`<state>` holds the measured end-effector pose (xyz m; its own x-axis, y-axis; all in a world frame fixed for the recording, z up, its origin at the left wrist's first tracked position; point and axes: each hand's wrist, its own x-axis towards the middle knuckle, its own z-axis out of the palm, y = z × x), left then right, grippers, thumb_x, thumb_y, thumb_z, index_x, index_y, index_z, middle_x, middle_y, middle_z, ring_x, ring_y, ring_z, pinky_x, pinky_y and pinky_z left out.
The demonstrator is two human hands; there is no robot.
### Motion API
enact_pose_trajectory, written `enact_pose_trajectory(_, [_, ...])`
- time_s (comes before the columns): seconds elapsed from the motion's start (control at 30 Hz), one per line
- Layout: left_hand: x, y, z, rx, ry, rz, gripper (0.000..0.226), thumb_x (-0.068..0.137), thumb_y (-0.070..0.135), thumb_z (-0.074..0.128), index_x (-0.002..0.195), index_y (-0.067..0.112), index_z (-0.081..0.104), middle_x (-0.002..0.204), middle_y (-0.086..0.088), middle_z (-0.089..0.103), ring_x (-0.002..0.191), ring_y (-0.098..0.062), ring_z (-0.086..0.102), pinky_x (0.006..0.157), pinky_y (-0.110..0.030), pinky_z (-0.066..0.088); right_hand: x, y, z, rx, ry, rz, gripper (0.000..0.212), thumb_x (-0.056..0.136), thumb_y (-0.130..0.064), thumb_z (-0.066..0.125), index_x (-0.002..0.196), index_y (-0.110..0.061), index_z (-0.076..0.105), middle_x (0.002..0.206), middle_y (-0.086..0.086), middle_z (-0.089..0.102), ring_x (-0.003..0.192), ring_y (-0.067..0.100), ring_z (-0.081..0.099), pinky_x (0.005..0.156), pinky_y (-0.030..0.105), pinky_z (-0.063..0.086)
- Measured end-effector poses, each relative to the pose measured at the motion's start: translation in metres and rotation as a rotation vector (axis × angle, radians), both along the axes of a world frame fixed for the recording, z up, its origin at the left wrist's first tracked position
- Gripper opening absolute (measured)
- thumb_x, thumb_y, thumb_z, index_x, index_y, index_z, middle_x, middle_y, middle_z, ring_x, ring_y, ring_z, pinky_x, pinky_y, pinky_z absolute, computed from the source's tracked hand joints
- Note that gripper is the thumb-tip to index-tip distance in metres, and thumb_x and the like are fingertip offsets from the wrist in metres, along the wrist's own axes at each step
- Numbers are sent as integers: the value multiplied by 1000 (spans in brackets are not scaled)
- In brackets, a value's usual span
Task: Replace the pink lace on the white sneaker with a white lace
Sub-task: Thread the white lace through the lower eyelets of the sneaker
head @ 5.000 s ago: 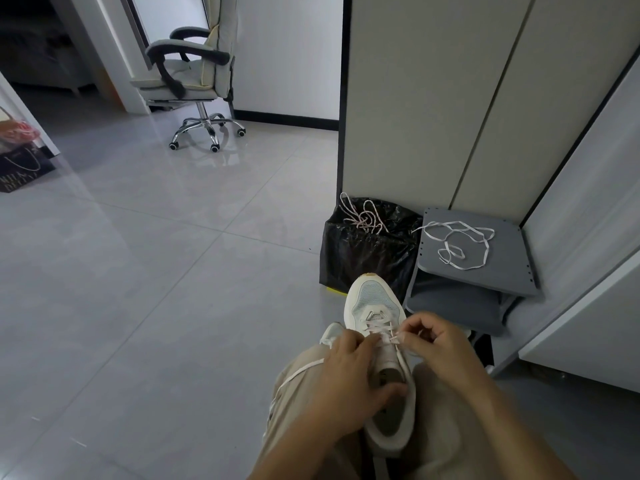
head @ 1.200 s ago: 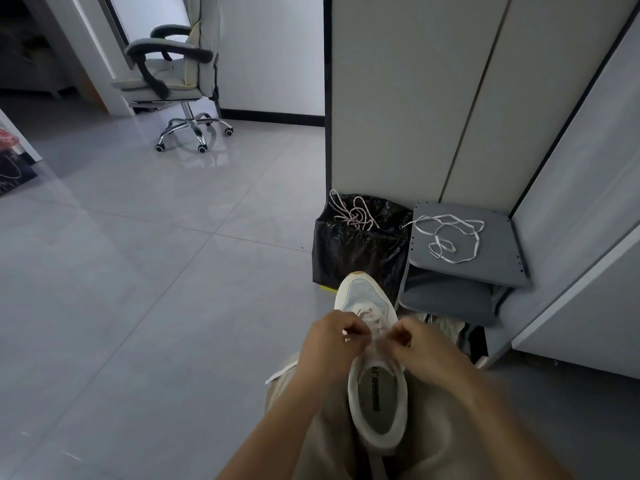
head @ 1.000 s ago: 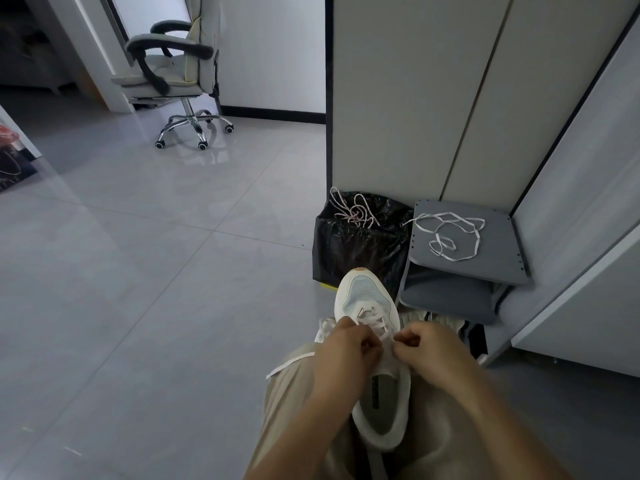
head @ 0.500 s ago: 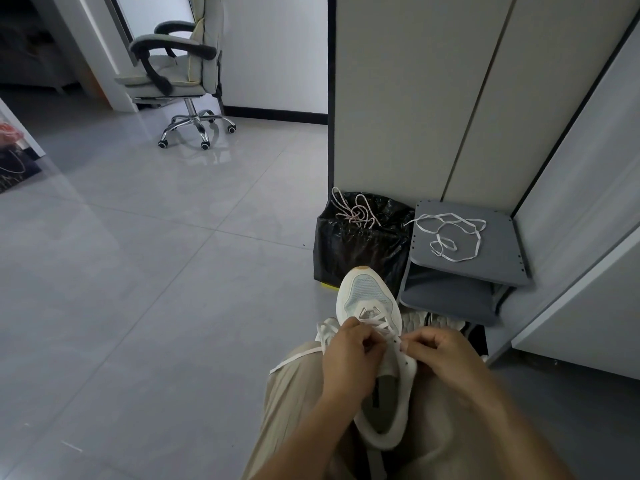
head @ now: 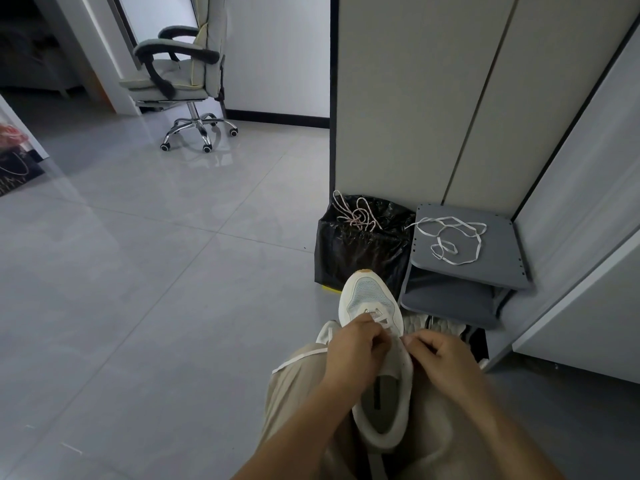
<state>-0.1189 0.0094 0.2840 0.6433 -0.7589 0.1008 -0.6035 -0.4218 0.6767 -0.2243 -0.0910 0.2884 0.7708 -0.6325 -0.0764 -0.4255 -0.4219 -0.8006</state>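
Note:
The white sneaker point(head: 372, 299) lies on my lap, toe pointing away from me. Its lace point(head: 380, 318) is still threaded through the front eyelets. My left hand point(head: 356, 349) curls over the sneaker's left side and pinches the lace near the tongue. My right hand point(head: 438, 358) pinches the lace at the right eyelet row, fingers curled. A loose white lace point(head: 450, 237) lies on the grey shelf top point(head: 498, 261). A pinkish lace point(head: 356, 214) lies in a tangle on the black bag point(head: 360, 251).
A grey office chair point(head: 176, 77) stands far left on the tiled floor point(head: 156, 271). Pale cabinet panels point(head: 433, 98) rise behind the bag and shelf. Another white shoe point(head: 436, 327) lies under the shelf, partly hidden.
Both hands have stayed on the sneaker's laces and shifted only slightly along the eyelets. The sneaker has tipped a little on my lap.

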Motion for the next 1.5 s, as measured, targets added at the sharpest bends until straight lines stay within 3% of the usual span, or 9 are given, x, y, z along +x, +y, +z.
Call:
enact_pose_trajectory(0.23, [4, -4, 7, 44, -8, -9, 18, 91, 16, 52, 94, 11, 69, 95, 4, 55, 82, -9, 50, 69, -13, 33, 1, 5, -2, -246, 17, 75, 18, 91, -18, 57, 78, -12, 68, 74, 0, 63, 70, 8, 57, 62, 16, 40])
enact_pose_trajectory(0.57, [12, 10, 1, -119, -1, -22, 30, 85, 19, 61, 115, 17, 61, 113, 9, 51, 104, -9, 48, 90, -20, 40, 0, -16, -1, 200, 25, -55, 11, 89, -12, 58, 80, -9, 63, 69, 2, 63, 58, 7, 59, 57, 15, 44])
enact_pose_trajectory(0.77, [41, 48, -21, -155, 307, 212, 28, 93, 16, 51, 121, 17, 49, 100, 9, 57, 92, -4, 54, 83, -17, 42, -79, -93, -12, 555, -118, -743, 22, 91, -9, 49, 69, -7, 49, 64, 10, 44, 56, 18, 40, 46, 25, 41])
enact_pose_trajectory(0.83, [41, 50, -26, -102, 340, 199, 25, 96, 19, 46, 121, 19, 47, 99, 6, 59, 92, -7, 56, 79, -15, 39, -122, -129, -51, 348, 66, -868, 17, 82, -16, 53, 67, -17, 45, 54, 8, 43, 49, 11, 41, 33, 18, 38])
enact_pose_trajectory(0.93, [38, 49, -31, -94, 343, 206, 14, 97, 20, 43, 103, 30, 50, 95, 8, 65, 92, -8, 61, 83, -21, 42, -200, -221, -170, -39, 459, -774, 14, 73, -22, 59, 83, -14, 66, 53, 8, 46, 51, 10, 43, 58, 35, 48])
enact_pose_trajectory(1.0, [35, 46, -30, -93, 307, 171, 18, 96, 19, 47, 91, 34, 54, 86, 13, 66, 85, -4, 62, 82, -24, 45, -168, -198, -151, 47, 433, -739, 30, 76, -27, 61, 81, 2, 68, 62, 11, 54, 60, 26, 52, 71, 43, 50])
enact_pose_trajectory(1.1, [27, 44, -29, -79, 219, 87, 12, 94, 25, 52, 93, 24, 64, 84, 13, 66, 82, -6, 61, 85, -28, 46, -75, -94, -46, -155, 272, -510, 10, 83, -4, 63, 92, 1, 65, 87, 17, 59, 77, 31, 57, 74, 37, 44])
enact_pose_trajectory(1.27, [28, 46, -30, -97, 182, 38, 9, 90, 28, 57, 82, 30, 60, 80, 18, 56, 84, -7, 55, 84, -26, 42, 5, -19, -5, -89, 176, 225, 12, 90, -28, 57, 102, -31, 60, 96, -18, 56, 82, 4, 57, 71, 19, 44])
enact_pose_trajectory(1.5, [29, 51, -30, -227, 245, 159, 33, 85, 10, 64, 68, 37, 56, 78, 6, 60, 79, -10, 56, 69, -7, 39, -9, -37, 10, 36, 212, 273, 12, 91, -18, 56, 80, -21, 61, 76, -5, 59, 66, 2, 50, 63, 13, 40])
